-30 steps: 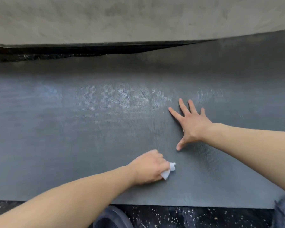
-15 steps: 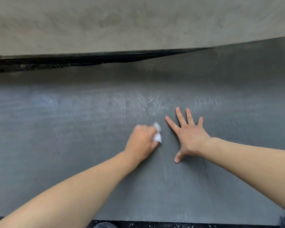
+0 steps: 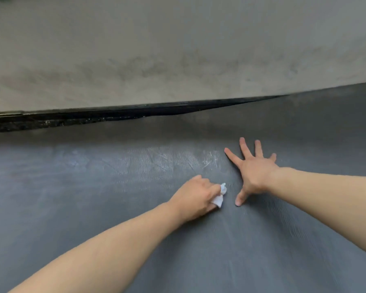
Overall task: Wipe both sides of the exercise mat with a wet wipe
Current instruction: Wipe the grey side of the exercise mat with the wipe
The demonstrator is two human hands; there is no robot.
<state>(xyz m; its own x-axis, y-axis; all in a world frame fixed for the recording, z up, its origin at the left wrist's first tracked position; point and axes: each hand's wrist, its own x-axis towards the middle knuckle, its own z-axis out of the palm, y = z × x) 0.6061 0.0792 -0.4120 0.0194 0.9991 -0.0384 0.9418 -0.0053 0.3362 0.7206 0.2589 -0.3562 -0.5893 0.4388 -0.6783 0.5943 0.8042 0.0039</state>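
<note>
A dark grey textured exercise mat [image 3: 93,197] lies flat and fills the lower half of the view. My left hand [image 3: 195,199] is closed around a crumpled white wet wipe [image 3: 282,197] and presses it on the mat near the middle. Just to the right of it, my right hand [image 3: 254,172] rests flat on the mat with its fingers spread, holding nothing. A shiny damp patch shows on the mat beyond both hands.
A pale grey wall [image 3: 178,49] rises behind the mat. A strip of black speckled floor [image 3: 51,121] runs between the wall and the mat's far edge.
My left hand swept the wipe away from me across the mat, from near the front edge up beside my right hand. The view tilted up, so the near floor dropped out of sight.
</note>
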